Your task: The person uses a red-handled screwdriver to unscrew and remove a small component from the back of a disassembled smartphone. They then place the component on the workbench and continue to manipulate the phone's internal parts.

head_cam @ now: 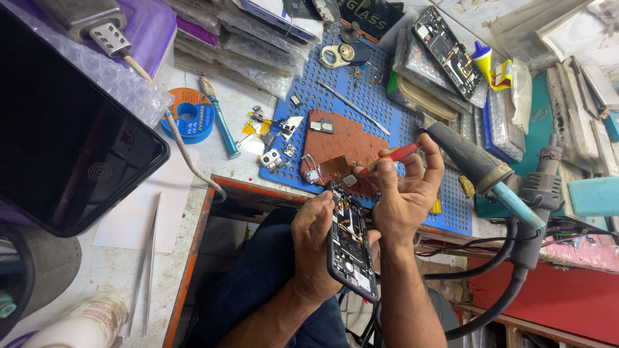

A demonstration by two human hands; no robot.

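Gripping phone (350, 245) w/ left hand (312, 248) (fingers curled).

Big black glossy phone screen (64, 135) on bubble wrap, left. Clear plastic packets (251, 45) stacked top centre. Dark rectangular box (374, 16) top edge.

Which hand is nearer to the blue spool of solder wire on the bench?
Left. The left hand holds the opened phone and lies on the spool's side. The right hand, gripping the red screwdriver, is farther away, beyond the phone.
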